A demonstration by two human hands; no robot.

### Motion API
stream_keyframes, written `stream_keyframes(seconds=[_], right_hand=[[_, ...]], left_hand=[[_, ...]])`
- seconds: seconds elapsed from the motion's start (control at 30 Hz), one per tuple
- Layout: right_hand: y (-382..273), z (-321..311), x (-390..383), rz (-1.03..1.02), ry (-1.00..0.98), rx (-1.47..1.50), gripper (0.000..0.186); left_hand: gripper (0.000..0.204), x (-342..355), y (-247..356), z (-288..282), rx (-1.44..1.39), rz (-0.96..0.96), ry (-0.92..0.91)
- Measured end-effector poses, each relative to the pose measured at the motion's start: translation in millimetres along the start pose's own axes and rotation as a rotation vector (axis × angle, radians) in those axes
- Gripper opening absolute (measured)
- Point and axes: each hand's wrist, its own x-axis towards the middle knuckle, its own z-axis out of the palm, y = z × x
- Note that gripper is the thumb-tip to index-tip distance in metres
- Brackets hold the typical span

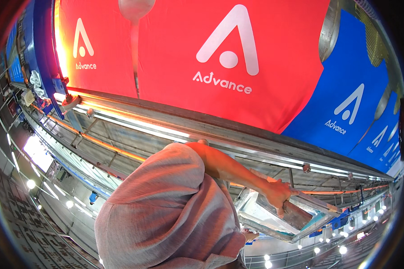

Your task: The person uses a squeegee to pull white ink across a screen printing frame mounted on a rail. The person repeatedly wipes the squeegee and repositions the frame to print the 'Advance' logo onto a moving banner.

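A grey sleeve fills the lower middle, and from it my left arm reaches to the right. My left hand (pixel 278 195) is closed around the end of a brown, bar-shaped squeegee (pixel 297 216). The squeegee lies over a rectangular printing screen (pixel 249 218), whose frame is tilted in view and has pale and turquoise smears inside. Beside the screen's near left edge, a small part of my right hand (pixel 251 235) shows past the shirt. Its fingers are mostly hidden, so its grip cannot be made out.
Along the far side runs a long table edge (pixel 175 114), with red cloth (pixel 175 54) and blue cloth (pixel 368 71) bearing white prints on it. Metal rails (pixel 134 130) and an orange pipe (pixel 94 140) run beside it. A blue machine frame (pixel 42 58) stands at the left.
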Motion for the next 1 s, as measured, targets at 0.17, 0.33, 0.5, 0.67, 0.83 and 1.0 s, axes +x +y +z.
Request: stream_keyframes(seconds=[0.17, 0.33, 0.5, 0.67, 0.83, 1.0], right_hand=[[7.3, -1.4, 32.2, 0.023, -0.020, -0.017, 0.026], [7.0, -12.7, 41.0, 0.028, -0.056, -0.048, 0.027], [11.1, -16.8, 54.8, 0.018, -0.092, -0.036, 0.027], [29.3, -27.2, 58.7, 0.038, -0.115, -0.019, 0.027], [50.8, -27.6, 76.9, 0.049, -0.109, 0.084, 0.027], [83.3, -29.4, 91.8, 0.075, -0.083, 0.211, 0.027]], left_hand=[[0.126, 0.8, 3.9, -3.6, -0.033, -0.020, 0.041], [0.119, -4.1, 11.4, 5.4, 0.000, -0.026, 0.048], [0.120, 2.3, 8.4, 25.1, 0.023, -0.013, 0.046], [0.122, 5.7, 21.9, 56.6, 0.055, -0.023, 0.014], [0.127, 4.8, 40.2, 91.8, 0.065, -0.022, -0.027], [0.124, 9.8, 45.1, 103.2, 0.104, -0.034, -0.070]])
